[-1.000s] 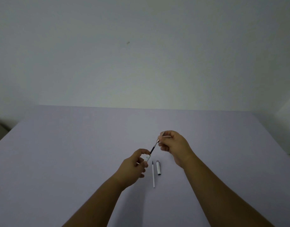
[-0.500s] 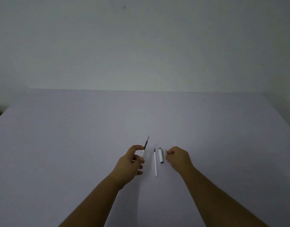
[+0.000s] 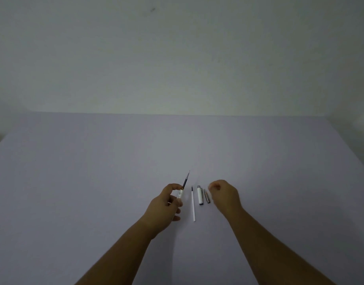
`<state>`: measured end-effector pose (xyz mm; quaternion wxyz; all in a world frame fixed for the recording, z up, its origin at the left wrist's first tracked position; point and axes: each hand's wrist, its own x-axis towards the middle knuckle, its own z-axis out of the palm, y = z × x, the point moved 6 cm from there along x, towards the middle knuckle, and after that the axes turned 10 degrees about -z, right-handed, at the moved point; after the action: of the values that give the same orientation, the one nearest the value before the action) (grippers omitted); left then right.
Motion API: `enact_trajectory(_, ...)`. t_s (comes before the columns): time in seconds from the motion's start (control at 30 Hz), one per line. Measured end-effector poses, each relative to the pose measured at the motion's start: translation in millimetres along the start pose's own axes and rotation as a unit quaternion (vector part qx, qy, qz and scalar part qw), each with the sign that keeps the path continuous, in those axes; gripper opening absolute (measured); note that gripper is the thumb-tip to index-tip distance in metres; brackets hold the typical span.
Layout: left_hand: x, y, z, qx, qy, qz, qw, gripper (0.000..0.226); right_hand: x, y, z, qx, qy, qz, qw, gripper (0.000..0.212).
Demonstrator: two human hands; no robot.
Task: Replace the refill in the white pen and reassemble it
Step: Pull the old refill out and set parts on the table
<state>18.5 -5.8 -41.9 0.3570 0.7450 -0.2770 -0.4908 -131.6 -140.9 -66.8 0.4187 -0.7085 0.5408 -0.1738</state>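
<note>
My left hand (image 3: pixel 166 204) grips the white pen barrel (image 3: pixel 180 194), tilted up and to the right, with a dark refill (image 3: pixel 186 179) sticking out of its far end. On the table just right of that hand lie three parts side by side: a thin white refill (image 3: pixel 193 204), the white pen cap (image 3: pixel 200 195) and a small dark metal tip piece (image 3: pixel 206 196). My right hand (image 3: pixel 224 194) hovers just right of the tip piece, fingers loosely curled, holding nothing.
A pale lilac table (image 3: pixel 94 182) fills the lower half of the view, and a plain wall (image 3: pixel 177 58) stands behind its far edge. Both forearms reach in from the bottom.
My right hand took the tip piece off the pen's front, laid it on the table right of the cap and let go. The left hand lowered slightly with the barrel.
</note>
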Motion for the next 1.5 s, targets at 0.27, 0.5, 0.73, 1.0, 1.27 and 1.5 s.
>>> enact_trajectory(0.27, -3.5, 36.4, 11.9, 0.0, -0.007, 0.038, 0.999, 0.03, -4.6, -65.5, -4.2, 0.182, -0.134, -0.057, 0.972, 0.004)
enact_trajectory(0.5, -0.4, 35.2, 9.9, -0.019, -0.006, 0.032, 0.999, 0.034, 28.8, -67.2, -41.4, 0.26, 0.021, -0.022, 0.965, 0.013)
enact_trajectory(0.73, 12.1, 5.9, 6.9, -0.028, 0.016, -0.014, 0.999, 0.033, 29.8, -1.0, -23.5, -0.173, -0.11, -0.003, 0.979, 0.024)
enact_trajectory(1.0, 19.0, -5.7, 4.7, 0.002, 0.045, -0.029, 0.999, 0.019, 22.1, 23.1, -15.2, -0.148, -0.058, -0.017, 0.987, 0.018)
enact_trajectory(1.27, 16.2, -0.6, -3.7, 0.012, 0.066, -0.021, 0.998, 0.019, 16.4, 5.2, -18.9, -0.106, 0.003, -0.045, 0.993, 0.015)
enact_trajectory(1.5, 8.8, -4.5, -15.5, 0.026, 0.094, -0.024, 0.995, 0.025, -21.0, -14.0, 50.7, -0.21, -0.117, -0.048, 0.969, 0.031)
